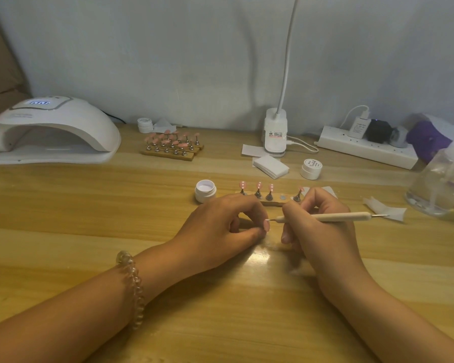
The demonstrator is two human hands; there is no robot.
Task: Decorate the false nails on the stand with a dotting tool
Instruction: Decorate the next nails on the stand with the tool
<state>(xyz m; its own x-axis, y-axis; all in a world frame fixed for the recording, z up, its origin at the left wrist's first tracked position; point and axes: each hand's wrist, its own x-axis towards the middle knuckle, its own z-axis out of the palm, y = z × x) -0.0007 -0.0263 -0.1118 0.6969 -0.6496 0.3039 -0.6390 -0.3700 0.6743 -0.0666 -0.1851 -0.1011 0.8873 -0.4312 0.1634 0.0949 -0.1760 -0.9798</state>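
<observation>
**Dotting a nail held off the stand**

The left hand (220, 226) is pinching one pink false nail (266, 225) between curled thumb and forefinger, just in front of the stand (275, 203) (one holder there is sitting empty), probably for steadier aim. The right hand (317, 231) is gripping the dotting tool (325, 217) pen-fashion, its tip touching the nail. Both hands seem to be bracing on the table (89, 205).

Front of the table (220, 323) is wide open beside the forearms (76, 310). Ahead it's tight: the stand (275, 203) and open jar (205, 191) sit just behind the left hand (220, 226) and right hand (323, 231), with only a sliver between them where the dotting tool (325, 217) meets the false nail (267, 225). Clear bottle (435, 184) crowds the right, nail lamp (50, 132) the back left.
</observation>
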